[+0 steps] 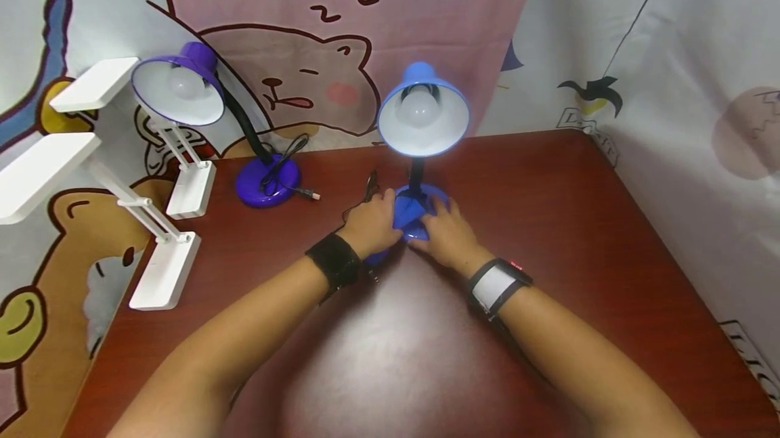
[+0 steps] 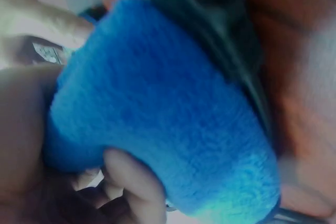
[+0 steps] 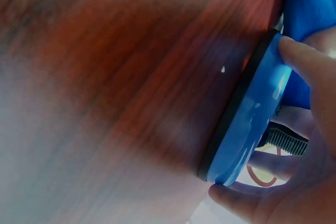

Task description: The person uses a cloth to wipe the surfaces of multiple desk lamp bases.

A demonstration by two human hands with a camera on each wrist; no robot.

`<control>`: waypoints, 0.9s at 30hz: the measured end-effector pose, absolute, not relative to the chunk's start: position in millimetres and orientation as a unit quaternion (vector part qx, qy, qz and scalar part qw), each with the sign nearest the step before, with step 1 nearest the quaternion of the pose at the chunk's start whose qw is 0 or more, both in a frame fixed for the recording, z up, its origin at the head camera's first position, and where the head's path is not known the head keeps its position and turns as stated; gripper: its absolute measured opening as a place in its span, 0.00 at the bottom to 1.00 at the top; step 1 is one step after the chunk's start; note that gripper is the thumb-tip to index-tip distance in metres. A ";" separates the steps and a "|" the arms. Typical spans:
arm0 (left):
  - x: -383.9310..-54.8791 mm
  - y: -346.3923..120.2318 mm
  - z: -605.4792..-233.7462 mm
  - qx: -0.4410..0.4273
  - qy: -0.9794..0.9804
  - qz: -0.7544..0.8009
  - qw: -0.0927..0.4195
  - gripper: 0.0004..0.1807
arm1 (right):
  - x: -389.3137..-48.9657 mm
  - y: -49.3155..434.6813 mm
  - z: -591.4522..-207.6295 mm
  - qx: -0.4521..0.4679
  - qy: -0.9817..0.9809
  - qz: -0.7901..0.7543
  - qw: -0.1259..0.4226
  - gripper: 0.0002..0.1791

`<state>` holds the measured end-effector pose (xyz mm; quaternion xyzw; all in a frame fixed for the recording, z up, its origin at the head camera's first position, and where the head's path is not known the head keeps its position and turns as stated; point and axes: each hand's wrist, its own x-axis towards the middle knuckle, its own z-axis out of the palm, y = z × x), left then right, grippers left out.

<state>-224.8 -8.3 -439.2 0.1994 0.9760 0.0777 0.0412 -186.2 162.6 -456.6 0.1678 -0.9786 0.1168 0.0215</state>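
Note:
A desk lamp with a light blue shade (image 1: 390, 128) stands near the back middle of the table, its bulb facing forward. My left hand (image 1: 370, 225) holds a blue cloth (image 1: 407, 210) against the lamp's round blue base (image 1: 419, 231). Up close in the left wrist view, the fuzzy cloth (image 2: 157, 93) is bunched, with fingers curled around it. My right hand (image 1: 452, 238) grips the right side of the base. In the right wrist view, thumb and fingers hold the rim of the glossy base (image 3: 247, 114). The cloth hides part of the base.
A purple desk lamp (image 1: 263, 184) with a coiled cable stands at the back left. Two white folding lamps (image 1: 167, 272) stand along the left edge. A dark cable (image 1: 370, 184) lies by my left hand. Printed cloth hangs behind the reddish-brown table (image 1: 579, 255).

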 end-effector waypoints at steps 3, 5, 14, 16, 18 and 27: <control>-238.7 -12.0 -442.8 0.175 0.981 0.079 0.016 0.37 | -185.3 161.4 -457.3 0.183 -0.976 0.112 0.029 0.36; -247.1 -14.3 -444.7 0.166 0.983 0.080 0.004 0.37 | -184.8 161.1 -457.0 0.191 -0.974 0.113 0.035 0.37; -232.6 -9.2 -440.2 0.232 0.968 0.086 0.043 0.43 | -186.8 164.5 -456.4 0.168 -0.978 0.121 0.028 0.35; -224.8 -6.3 -439.2 0.244 0.965 0.085 0.051 0.45 | -186.7 165.9 -457.1 0.158 -0.979 0.124 0.025 0.35; -220.1 -4.1 -438.8 0.246 0.964 0.089 0.055 0.45 | -186.3 166.9 -457.5 0.156 -0.979 0.126 0.024 0.36; -244.0 -10.9 -444.7 0.211 0.973 0.095 -0.002 0.37 | -184.9 164.8 -459.9 0.170 -0.978 0.115 0.031 0.37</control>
